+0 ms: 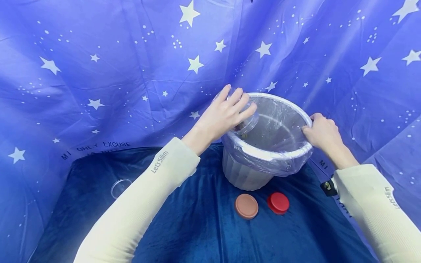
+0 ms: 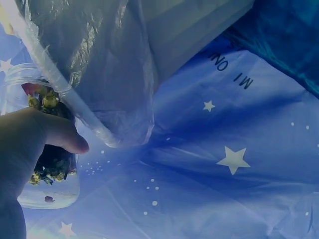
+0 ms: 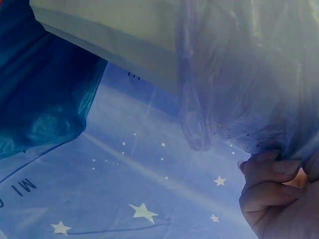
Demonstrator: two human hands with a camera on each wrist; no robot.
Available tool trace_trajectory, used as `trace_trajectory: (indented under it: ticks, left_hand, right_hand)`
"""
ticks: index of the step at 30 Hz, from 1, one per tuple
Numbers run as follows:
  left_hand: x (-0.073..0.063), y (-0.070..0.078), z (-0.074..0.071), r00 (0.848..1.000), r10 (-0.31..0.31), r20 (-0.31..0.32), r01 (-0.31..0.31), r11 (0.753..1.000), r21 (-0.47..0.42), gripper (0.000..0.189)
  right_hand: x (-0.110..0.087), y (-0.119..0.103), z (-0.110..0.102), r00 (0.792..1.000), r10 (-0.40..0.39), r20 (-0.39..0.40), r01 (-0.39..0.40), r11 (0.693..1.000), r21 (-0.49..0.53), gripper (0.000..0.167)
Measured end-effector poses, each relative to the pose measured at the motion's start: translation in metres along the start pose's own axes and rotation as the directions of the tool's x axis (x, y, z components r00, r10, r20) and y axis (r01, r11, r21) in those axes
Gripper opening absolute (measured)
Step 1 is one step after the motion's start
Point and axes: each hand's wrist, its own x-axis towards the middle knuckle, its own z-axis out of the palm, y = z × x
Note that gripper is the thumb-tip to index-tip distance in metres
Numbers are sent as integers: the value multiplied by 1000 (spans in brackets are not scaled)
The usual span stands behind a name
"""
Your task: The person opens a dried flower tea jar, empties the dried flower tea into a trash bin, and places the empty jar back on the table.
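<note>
My left hand (image 1: 227, 111) grips a clear jar (image 1: 250, 124), tilted with its mouth at the near left rim of the trash can (image 1: 246, 170). In the left wrist view, dried flower buds (image 2: 50, 102), dark and yellowish, fill part of the jar. The thumb of that hand lies across the jar's side. A clear plastic bag lines the can and folds over its white rim (image 1: 279, 155). On the can's right side, my right hand (image 1: 323, 133) grips the rim and bag, thumb on the inner side. Its curled fingers also show in the right wrist view.
In front of the can, a brown-orange lid (image 1: 246, 206) and a red lid (image 1: 279, 203) lie on the dark blue cloth (image 1: 204, 226). A clear round lid (image 1: 121, 188) is partly behind the left sleeve. A star-patterned blue curtain (image 1: 131, 73) rises close behind the can.
</note>
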Motion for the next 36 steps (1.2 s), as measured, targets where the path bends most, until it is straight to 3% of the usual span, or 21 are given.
trace_trajectory:
  ticks: [5,18,26,31,34,36]
  left_hand:
    - [-1,-1,0,1000,-6,4,6,1000,-2,50]
    - [5,3,0,998,62,-31,-61,998,36,48]
    - [5,8,-2,999,42,22,-43,997,60,49]
    - [3,8,-1,998,-51,30,50,999,14,36]
    - [1,6,-3,986,-127,110,135,989,-67,56]
    - [0,4,-5,968,-165,187,190,974,-124,70]
  right_hand:
    - [0,-1,0,1000,2,4,-2,1000,-1,53]
    - [0,0,0,1000,8,0,-8,1000,0,52]
    - [1,2,1,1000,-5,4,5,1000,-4,51]
    - [0,2,1,1000,6,8,-6,1000,7,51]
    - [0,2,1,1000,5,7,-5,1000,10,52]
    - [0,2,1,1000,1,3,-1,1000,10,52]
